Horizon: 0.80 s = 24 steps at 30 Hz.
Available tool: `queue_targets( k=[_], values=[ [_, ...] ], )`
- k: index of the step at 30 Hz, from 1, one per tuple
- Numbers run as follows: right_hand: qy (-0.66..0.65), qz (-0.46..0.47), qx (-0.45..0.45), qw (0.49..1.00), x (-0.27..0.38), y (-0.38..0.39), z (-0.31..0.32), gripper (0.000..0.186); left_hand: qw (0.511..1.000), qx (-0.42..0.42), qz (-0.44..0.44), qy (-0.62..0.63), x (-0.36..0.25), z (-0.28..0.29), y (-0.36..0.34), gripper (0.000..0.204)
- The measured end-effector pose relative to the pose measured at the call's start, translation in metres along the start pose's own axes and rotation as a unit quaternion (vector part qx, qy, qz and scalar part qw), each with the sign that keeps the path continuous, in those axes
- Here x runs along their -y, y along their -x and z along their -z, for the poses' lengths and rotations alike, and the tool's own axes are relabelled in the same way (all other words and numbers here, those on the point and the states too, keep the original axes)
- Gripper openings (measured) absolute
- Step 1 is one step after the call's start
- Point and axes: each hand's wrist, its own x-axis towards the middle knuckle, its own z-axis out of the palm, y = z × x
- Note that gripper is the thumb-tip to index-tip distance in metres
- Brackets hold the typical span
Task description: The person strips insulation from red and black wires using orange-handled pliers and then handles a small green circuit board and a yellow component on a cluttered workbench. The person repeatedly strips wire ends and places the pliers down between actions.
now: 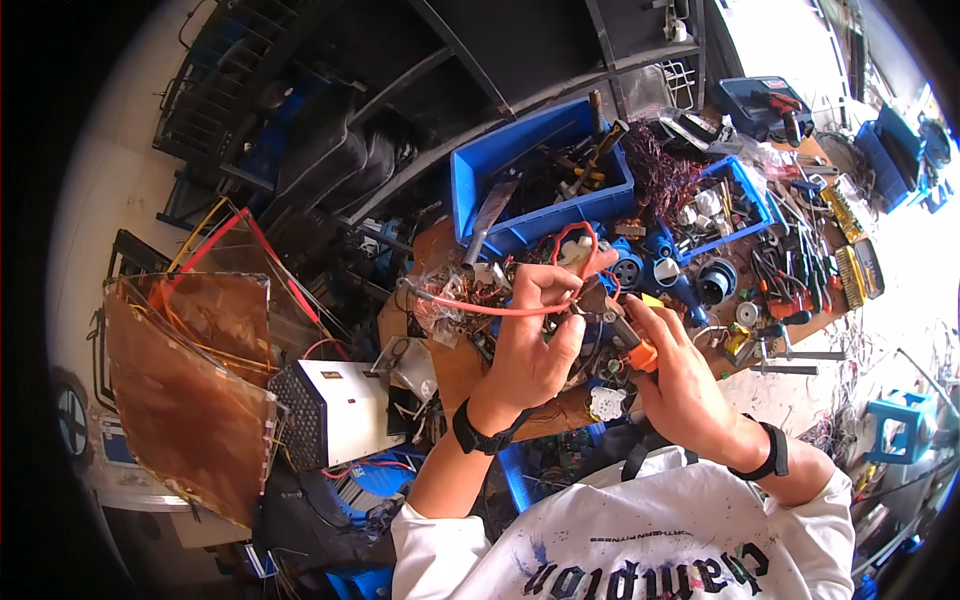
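My left hand is closed, thumb and fingers pinching a red-orange wire. The wire runs out to the left of that hand and also loops up above the fingertips. Wrapped in my right hand is a pair of pliers with orange on the handles. Its metal jaws are close to the left fingertips, at the wire. Whether the jaws bite on the wire is too small to tell. Both hands are over a cluttered wooden bench, and dark bands circle both wrists.
Behind the hands stands a blue crate of tools, with a smaller blue tray of parts to its right. Several hand tools line the right side. A white box-shaped device is at the left, and a blue stool far right.
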Motion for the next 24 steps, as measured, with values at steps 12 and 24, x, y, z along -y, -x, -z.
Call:
queue_targets(
  k=[12,24],
  values=[
    [0.012,0.045,0.003,0.999,-0.001,0.0,0.007,0.079,1.0,0.002,-0.019,-0.011,-0.002,0.0,-0.001,0.027],
    [-0.018,0.0,0.036,0.999,0.007,-0.001,0.014,0.075,0.999,0.006,-0.015,-0.03,-0.001,0.004,-0.001,0.028]
  ],
)
